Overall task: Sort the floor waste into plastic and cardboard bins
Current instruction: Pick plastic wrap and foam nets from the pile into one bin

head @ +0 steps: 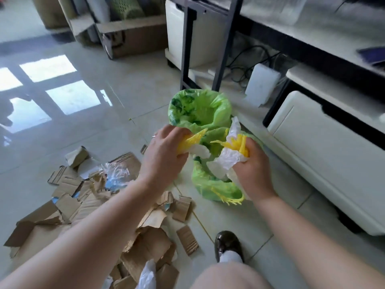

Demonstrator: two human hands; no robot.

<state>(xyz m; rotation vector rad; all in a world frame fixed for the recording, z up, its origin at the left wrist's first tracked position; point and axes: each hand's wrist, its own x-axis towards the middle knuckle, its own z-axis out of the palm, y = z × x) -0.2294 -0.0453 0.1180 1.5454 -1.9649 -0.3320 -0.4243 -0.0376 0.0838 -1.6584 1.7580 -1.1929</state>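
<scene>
Two bins lined with green bags stand on the floor: the far bin (200, 109) and the near bin (216, 187), which has yellow net hanging over its rim. My left hand (164, 155) is shut on a wad of yellow net and white plastic (192, 142) above the near bin. My right hand (253, 165) grips another wad of crumpled white plastic and yellow net (233, 151) over the same bin. Torn cardboard pieces (87, 207) and a clear plastic wrapper (116, 174) lie in a heap on the floor at the left.
A white cabinet (325, 163) stands right of the bins. A black metal table leg (186, 44) rises behind the far bin, with cables and a white box (261, 84) beyond. My shoe (228, 245) is at the bottom. A cardboard box (135, 38) sits at the back.
</scene>
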